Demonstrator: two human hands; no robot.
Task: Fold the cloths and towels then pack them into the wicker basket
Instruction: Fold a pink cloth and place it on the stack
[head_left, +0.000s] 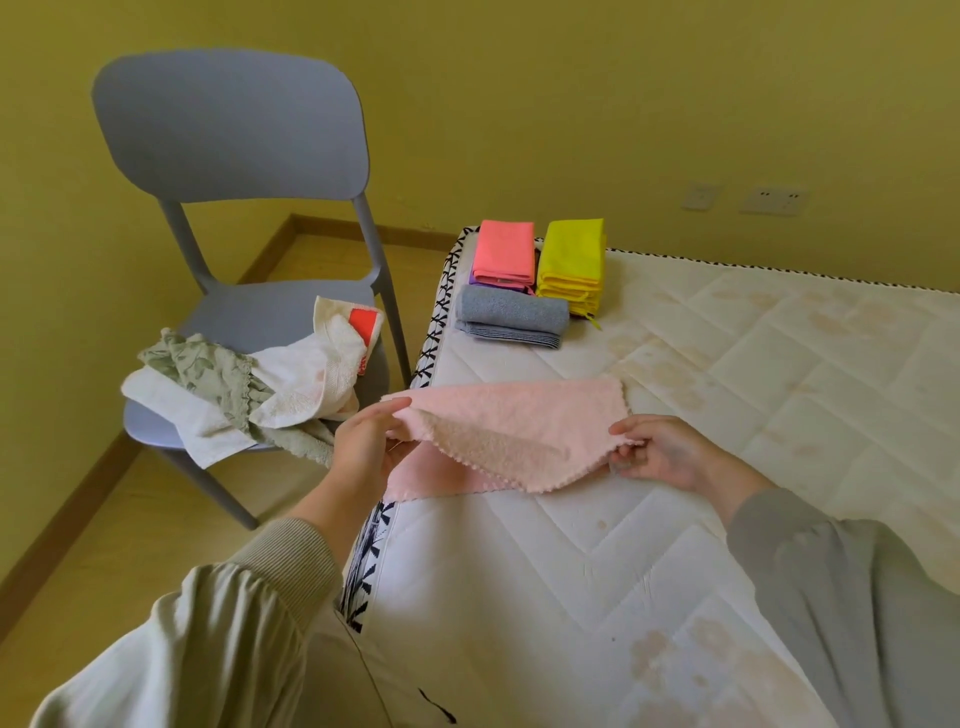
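Observation:
A fluffy pale pink cloth (511, 428) lies across the mattress's left edge, its near half lifted and turned over. My left hand (366, 447) pinches its left corner and my right hand (657, 449) pinches its right corner. At the mattress's far left corner sit folded stacks: coral-pink cloths (505, 254) on a purple one, yellow cloths (571, 265), and a grey towel (511, 316) in front. Unfolded white and green leaf-patterned cloths (244, 389) are heaped on the chair seat. No wicker basket is in view.
The white quilted mattress (701, 415) fills the right side. A grey plastic chair (228, 130) stands to its left on the wooden floor, against a yellow wall with sockets (774, 200).

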